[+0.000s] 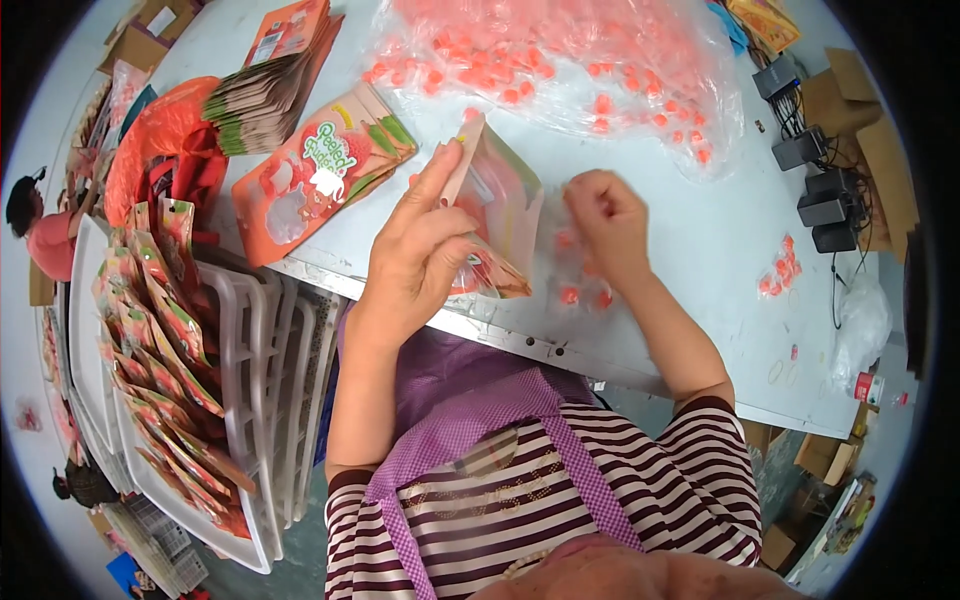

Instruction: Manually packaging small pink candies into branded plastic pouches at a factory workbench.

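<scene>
My left hand [415, 245] grips a candy pouch [517, 205] at its left side, near the table's front edge. The pouch stands tilted, with its pale inner side and a clear part showing. Just right of it, my right hand [608, 225] is closed with curled fingers over the table; whatever it holds, if anything, is hidden. Below that hand lie several small clear-wrapped red candies [572, 294], close to the pouch. Left of my left hand, flat printed pouches [320, 170] in red and green lie stacked on the table.
A large heap of wrapped red candies [560, 55] in clear plastic covers the far table. More pouches [262, 95] lie fanned at the far left. Stacked white crates [262, 330] at left hold upright pouches [165, 350]. Black power adapters [832, 200] and cables line the right edge.
</scene>
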Tool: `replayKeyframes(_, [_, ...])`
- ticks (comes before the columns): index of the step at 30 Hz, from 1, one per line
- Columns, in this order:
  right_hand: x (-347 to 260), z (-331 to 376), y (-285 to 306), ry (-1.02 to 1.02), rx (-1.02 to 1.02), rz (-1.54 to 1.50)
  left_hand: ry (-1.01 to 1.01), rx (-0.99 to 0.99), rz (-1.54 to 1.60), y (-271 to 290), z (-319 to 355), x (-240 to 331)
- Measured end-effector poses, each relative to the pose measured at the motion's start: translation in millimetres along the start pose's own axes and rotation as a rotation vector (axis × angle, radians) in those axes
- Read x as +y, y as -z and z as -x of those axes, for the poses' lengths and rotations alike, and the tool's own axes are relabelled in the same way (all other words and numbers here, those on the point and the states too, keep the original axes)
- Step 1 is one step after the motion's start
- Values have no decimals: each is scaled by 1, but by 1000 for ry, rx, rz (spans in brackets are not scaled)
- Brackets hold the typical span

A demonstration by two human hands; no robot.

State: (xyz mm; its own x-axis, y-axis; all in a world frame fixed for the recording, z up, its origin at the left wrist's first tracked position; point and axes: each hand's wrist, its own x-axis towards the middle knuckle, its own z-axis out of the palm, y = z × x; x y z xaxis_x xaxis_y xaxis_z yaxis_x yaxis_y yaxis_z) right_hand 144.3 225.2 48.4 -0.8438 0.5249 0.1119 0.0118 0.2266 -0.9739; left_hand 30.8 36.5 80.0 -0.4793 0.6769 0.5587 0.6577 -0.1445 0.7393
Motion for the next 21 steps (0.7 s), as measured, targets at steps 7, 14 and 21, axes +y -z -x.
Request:
replayKeyframes(7, [-89,-31,2,-5,147,-813,105,-112,-36,-10,-12,9])
replayKeyframes(14, [-79,-43,-20,320,141,-868,75,-159,-127,-16,-19,14])
replayKeyframes(21, [-53,-30,-36,331,128,-489,172,4,88,-11,-11,4])
